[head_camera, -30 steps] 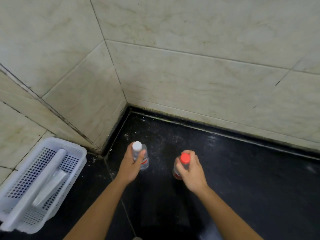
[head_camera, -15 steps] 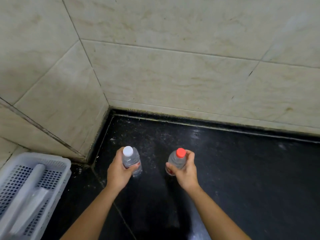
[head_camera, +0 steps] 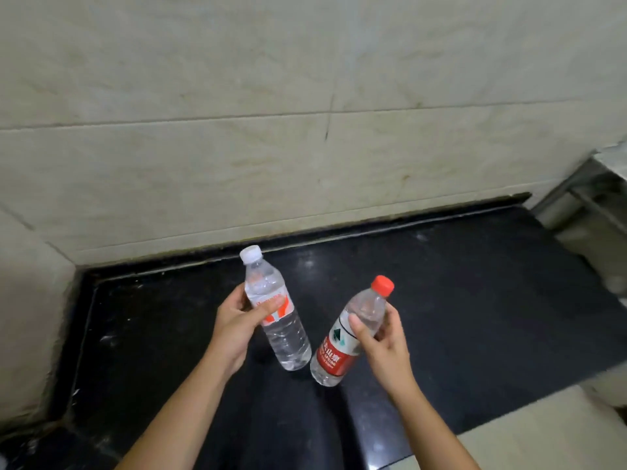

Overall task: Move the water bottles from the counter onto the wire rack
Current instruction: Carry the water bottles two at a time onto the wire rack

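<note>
- Over the middle of the bench (head_camera: pixel 475 300): white-capped bottle (head_camera: pixel 275 322), gripped round its label by the left hand (head_camera: pixel 235 330), tilted and apparently off the surface, ready for carrying.
- Just right of it, over the same bench: red-capped bottle (head_camera: pixel 337 351), held below the neck by the right hand (head_camera: pixel 385 346), bases nearly meeting.
- Past the bench's right end: metal frame (head_camera: pixel 588 193), probably the rack, the likely destination.

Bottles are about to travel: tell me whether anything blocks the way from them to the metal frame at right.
Nothing visible does. The left hand grips the white-capped bottle, the right hand the red-capped bottle, both tilted above the counter; no object shows between them and the metal frame. Only part of that frame shows.
</note>
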A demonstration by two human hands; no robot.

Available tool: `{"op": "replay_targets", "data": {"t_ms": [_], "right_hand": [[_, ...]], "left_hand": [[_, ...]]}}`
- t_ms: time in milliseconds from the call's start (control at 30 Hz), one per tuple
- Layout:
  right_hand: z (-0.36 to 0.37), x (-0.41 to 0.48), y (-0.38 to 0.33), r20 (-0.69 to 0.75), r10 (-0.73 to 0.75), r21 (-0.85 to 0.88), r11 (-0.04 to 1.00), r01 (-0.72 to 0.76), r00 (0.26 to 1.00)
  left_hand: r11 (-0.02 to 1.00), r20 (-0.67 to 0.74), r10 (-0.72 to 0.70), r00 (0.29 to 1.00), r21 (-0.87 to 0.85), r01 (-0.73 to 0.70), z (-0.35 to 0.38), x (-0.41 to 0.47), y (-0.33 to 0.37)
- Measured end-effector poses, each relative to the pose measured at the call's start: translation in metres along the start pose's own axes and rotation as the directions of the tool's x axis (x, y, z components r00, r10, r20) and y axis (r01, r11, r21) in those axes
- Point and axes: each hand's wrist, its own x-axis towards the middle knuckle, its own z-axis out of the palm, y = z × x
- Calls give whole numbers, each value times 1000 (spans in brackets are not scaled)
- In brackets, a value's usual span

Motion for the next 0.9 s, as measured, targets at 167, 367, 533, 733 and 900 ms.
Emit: {"op": "replay_targets", "data": {"t_ms": [167,367,533,733,900], "right_hand": [[-86,2,-55,-80,-152,88,983,159,985],[-221,-2,-92,-146,-175,212,956,203,974],[-366,-8,-109,-175,-147,240,953,187,974],[-514,-13,-141,-381,-212,74,963,258,900],[-610,-3,-167,-564,-252,-27,957,287,786]], "left_hand": [[996,146,19,989,-84,-6,119,-19,17],[994,335,-62,940,-61,87,283,-70,9],[983,490,-116,864,-66,169,423,-111,-20],[995,447,20,894,74,-59,577,-151,-43],[973,521,150,840,74,-219,676,-163,-50]]}}
